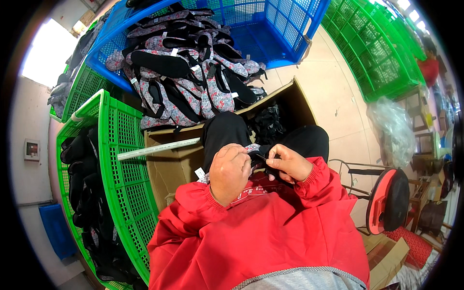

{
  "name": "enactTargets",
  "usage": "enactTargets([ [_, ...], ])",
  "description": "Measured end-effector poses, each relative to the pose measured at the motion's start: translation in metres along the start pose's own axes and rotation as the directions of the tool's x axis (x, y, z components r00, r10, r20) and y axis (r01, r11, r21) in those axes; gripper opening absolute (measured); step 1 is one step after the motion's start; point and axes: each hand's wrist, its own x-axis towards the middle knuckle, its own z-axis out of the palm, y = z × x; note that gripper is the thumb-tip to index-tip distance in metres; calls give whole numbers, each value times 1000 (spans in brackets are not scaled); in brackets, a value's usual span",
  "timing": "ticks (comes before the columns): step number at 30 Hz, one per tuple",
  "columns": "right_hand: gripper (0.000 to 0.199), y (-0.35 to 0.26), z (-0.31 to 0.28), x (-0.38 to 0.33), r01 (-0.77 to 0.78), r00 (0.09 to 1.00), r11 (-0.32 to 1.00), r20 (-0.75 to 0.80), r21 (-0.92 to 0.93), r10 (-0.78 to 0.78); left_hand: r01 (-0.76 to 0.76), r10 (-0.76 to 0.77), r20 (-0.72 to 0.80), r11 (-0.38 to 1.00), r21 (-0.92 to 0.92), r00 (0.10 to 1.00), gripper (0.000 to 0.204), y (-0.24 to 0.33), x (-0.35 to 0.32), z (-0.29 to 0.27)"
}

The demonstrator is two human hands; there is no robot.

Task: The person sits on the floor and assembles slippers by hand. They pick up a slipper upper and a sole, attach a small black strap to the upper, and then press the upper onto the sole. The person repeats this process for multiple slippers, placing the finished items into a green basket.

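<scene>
My left hand [229,170] is closed on a fabric shoe [252,148] with a grey floral pattern and black parts, held over my lap. Most of that shoe is hidden behind my fingers. Close beside it, my right hand [290,163] is closed in a pinch at the shoe's edge. Something thin and dark shows at its fingertips; whether it is a tool or part of the shoe I cannot tell. A white tag [199,173] sticks out left of my left hand. Beyond my knees lies a heap of similar floral shoes [203,72] with black soles.
The heap spills from a blue plastic crate [285,29] to an open cardboard box [166,179] before me. A pale strip [159,148] crosses the box. Green crates [121,179] stand at my left, with more [372,53] at far right. A red-and-black round-topped stool [386,200] is at right.
</scene>
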Motion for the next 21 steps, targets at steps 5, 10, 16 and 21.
enactTargets([
  [5,17,0,0,0,-2,1000,1000,6,-3,2,2,-2,4,1000,-14,1000,12,-1,-1,0],
  [10,17,1,2,1,0,1000,1000,-7,-9,0,-5,5,16,1000,-25,1000,12,-1,-2,0],
  [16,18,5,-1,4,-5,1000,1000,2,-14,5,-24,25,25,999,-32,999,12,0,-4,1],
  [21,18,6,-1,4,0,1000,1000,-6,-11,0,-31,32,34,999,-28,999,12,0,-4,1],
])
